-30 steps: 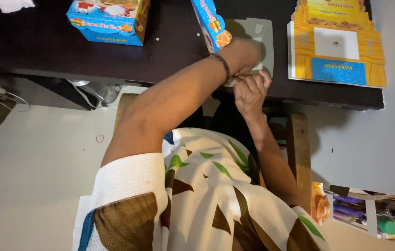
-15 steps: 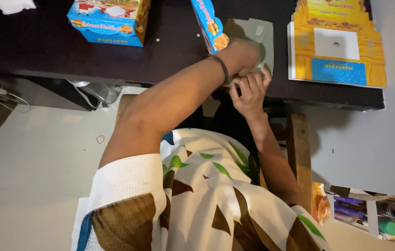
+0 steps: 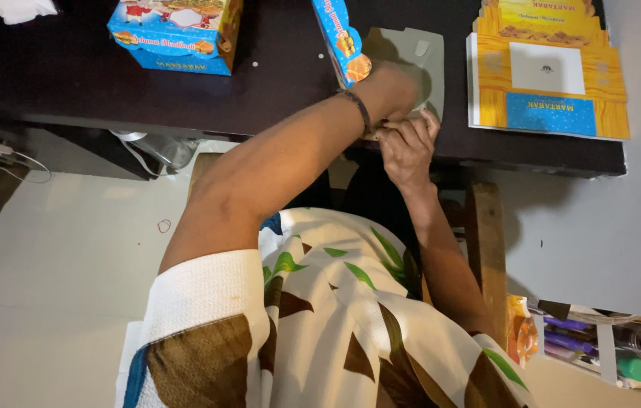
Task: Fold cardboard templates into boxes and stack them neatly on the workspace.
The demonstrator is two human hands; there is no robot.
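Observation:
A partly folded cardboard box (image 3: 409,62), grey on the inside with a blue printed side flap standing up at its left, lies on the dark table (image 3: 275,83). My left hand (image 3: 390,89), with a dark band on its wrist, presses on the box's grey panel. My right hand (image 3: 406,143) pinches the box's near edge at the table's front rim. Both hands touch the same box.
A finished blue box (image 3: 177,32) stands on the table to the left. A stack of flat yellow and blue box blanks (image 3: 547,72) lies to the right. A wooden chair post (image 3: 486,249) and a tray of coloured items (image 3: 600,347) are at lower right.
My right hand has shifted slightly along the box's near edge. The left hand keeps pressing the grey panel, and the blue flap stays upright.

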